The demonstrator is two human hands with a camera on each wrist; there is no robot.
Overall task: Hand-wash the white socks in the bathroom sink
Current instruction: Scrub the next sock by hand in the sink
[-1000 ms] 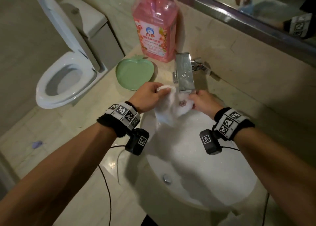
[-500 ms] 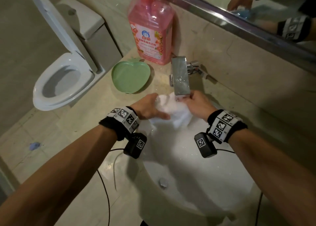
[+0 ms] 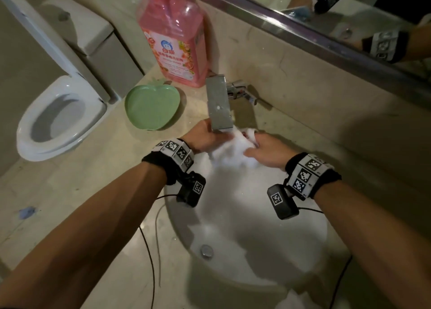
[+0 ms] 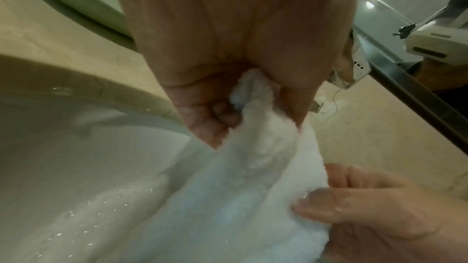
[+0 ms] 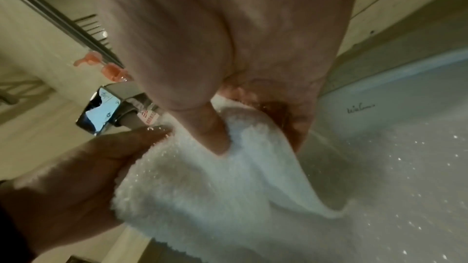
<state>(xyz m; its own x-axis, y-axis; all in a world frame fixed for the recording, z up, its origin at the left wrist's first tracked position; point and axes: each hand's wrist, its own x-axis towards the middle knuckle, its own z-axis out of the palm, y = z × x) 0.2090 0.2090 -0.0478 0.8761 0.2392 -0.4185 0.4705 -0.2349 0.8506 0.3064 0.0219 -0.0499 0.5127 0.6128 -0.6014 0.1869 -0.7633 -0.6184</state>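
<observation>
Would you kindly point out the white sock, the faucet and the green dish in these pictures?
white sock [image 3: 229,153], head view, on the bunched fabric between the hands.
faucet [image 3: 219,103], head view, on the spout's flat top.
green dish [image 3: 151,108], head view, on its bare inside.

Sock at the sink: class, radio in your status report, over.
Left hand and right hand both grip the white sock. Sock bunched beneath the faucet, over the sink. Nothing in the way.

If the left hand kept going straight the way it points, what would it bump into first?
Probably the faucet. The left hand grips the white sock right beneath the spout and points toward its base and the wall behind, though depth is hard to judge.
</observation>
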